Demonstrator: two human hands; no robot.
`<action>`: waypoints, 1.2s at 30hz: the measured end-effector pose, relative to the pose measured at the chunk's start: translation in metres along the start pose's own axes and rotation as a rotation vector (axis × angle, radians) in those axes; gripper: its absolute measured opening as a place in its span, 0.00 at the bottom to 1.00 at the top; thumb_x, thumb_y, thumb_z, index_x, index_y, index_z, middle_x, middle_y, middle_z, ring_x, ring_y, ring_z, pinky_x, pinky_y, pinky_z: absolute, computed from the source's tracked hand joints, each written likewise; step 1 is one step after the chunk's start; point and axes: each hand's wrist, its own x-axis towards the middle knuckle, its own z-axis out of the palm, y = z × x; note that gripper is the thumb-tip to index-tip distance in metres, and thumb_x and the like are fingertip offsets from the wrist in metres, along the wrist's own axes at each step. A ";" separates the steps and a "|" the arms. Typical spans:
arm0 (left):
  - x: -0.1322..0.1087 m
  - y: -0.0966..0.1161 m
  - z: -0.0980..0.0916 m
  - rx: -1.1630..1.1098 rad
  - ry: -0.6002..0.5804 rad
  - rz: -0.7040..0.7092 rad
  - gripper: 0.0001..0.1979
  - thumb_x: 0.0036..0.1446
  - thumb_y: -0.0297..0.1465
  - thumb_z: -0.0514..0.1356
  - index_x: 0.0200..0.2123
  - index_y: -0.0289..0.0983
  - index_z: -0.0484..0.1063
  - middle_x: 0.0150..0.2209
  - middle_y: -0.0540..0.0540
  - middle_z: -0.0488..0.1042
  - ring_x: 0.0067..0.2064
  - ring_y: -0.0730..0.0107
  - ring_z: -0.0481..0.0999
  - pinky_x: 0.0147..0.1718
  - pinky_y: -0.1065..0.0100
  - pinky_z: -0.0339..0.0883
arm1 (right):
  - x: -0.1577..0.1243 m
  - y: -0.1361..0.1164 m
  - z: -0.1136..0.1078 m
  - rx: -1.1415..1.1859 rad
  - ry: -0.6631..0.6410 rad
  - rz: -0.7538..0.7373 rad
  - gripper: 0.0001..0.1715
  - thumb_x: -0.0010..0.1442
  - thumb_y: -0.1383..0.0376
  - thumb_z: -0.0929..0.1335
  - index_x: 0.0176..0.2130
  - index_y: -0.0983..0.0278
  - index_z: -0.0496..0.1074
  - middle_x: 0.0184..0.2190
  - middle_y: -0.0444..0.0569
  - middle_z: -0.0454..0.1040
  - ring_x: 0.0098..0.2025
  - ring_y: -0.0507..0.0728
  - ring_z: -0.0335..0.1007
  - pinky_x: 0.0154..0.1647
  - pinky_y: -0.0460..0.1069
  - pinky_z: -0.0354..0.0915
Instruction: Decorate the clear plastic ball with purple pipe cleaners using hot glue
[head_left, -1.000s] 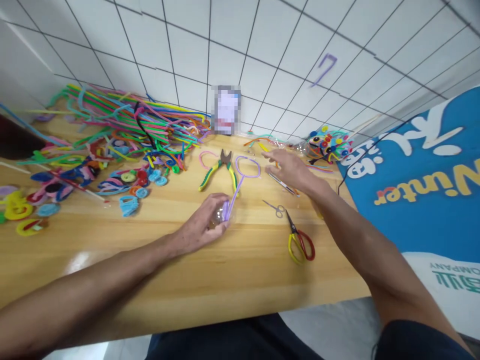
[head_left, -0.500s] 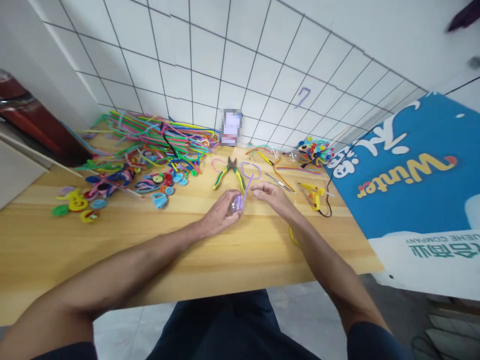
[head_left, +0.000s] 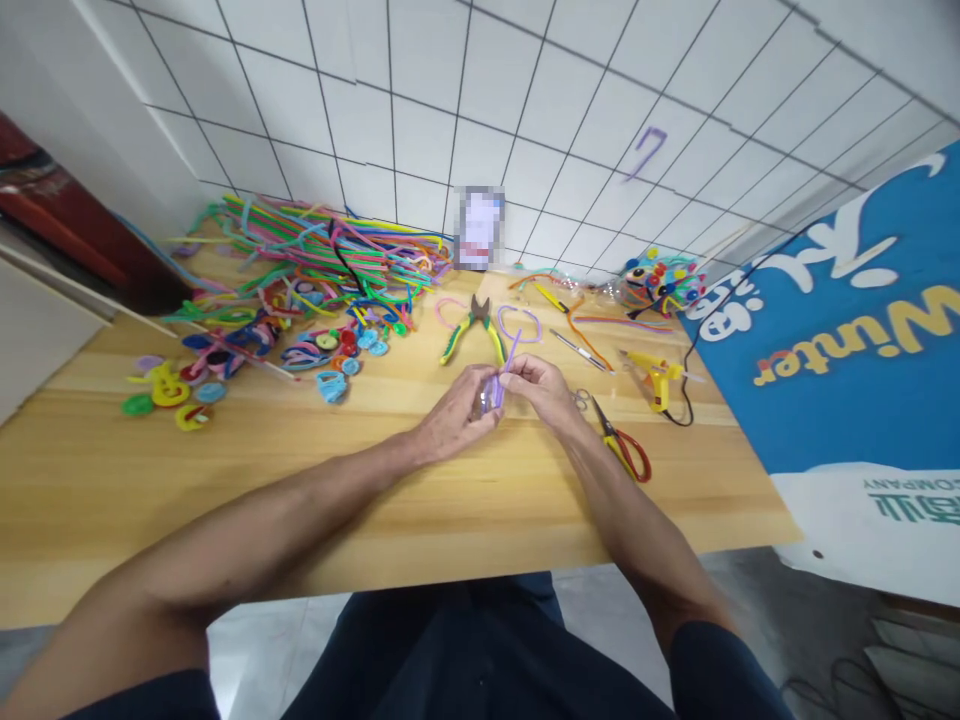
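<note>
Near the middle of the table, my left hand [head_left: 459, 415] is closed around a small clear, shiny object [head_left: 485, 402], its kind mostly hidden by the fingers. A purple pipe cleaner [head_left: 514, 346] lies along that object, its free end sticking up past the fingers. The thumb and fingers of my right hand [head_left: 538, 388] pinch the pipe cleaner right beside the left fingers. Just beyond the hands lie pliers [head_left: 480, 325] with green and yellow handles, and a purple pipe cleaner loop [head_left: 520, 323]. Scissors [head_left: 625, 443] with red and yellow handles rest beside my right forearm.
At the back left is a bundle of colourful pipe cleaners [head_left: 337, 245], with coiled pieces [head_left: 169, 385] before it. A phone [head_left: 480, 228] leans on the tiled wall. On the right are a pen [head_left: 571, 347], a yellow glue gun [head_left: 660, 380] with a cord, and a colourful pompom-like cluster [head_left: 660, 283].
My right hand has come in from apart and now grips the purple pipe cleaner at my left hand. The view has shifted, and the scissors beside my right forearm now show.
</note>
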 end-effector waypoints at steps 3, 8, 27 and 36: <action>-0.001 0.002 -0.001 0.000 -0.002 0.012 0.27 0.70 0.34 0.63 0.69 0.39 0.63 0.64 0.35 0.73 0.66 0.50 0.76 0.67 0.46 0.75 | -0.001 0.002 0.000 0.035 0.016 0.010 0.27 0.45 0.46 0.86 0.32 0.58 0.78 0.31 0.41 0.78 0.35 0.55 0.72 0.44 0.51 0.71; -0.001 0.006 -0.003 0.027 -0.017 0.036 0.29 0.70 0.32 0.63 0.70 0.40 0.61 0.67 0.34 0.71 0.69 0.49 0.74 0.69 0.45 0.73 | -0.004 0.005 0.002 0.075 0.038 0.019 0.26 0.47 0.48 0.86 0.35 0.58 0.78 0.33 0.41 0.77 0.37 0.55 0.72 0.46 0.51 0.70; -0.002 0.002 -0.003 0.037 0.025 0.128 0.33 0.69 0.32 0.66 0.73 0.44 0.60 0.67 0.34 0.71 0.71 0.48 0.73 0.70 0.43 0.73 | -0.017 0.007 0.014 0.275 0.041 0.132 0.23 0.49 0.52 0.84 0.39 0.58 0.78 0.37 0.41 0.78 0.40 0.55 0.74 0.46 0.51 0.73; -0.002 0.006 -0.005 -0.050 -0.006 0.012 0.31 0.69 0.33 0.66 0.72 0.43 0.62 0.69 0.34 0.72 0.71 0.46 0.74 0.72 0.43 0.70 | -0.013 0.013 0.014 0.178 0.062 0.041 0.23 0.52 0.49 0.83 0.38 0.58 0.77 0.37 0.43 0.79 0.40 0.56 0.75 0.47 0.52 0.73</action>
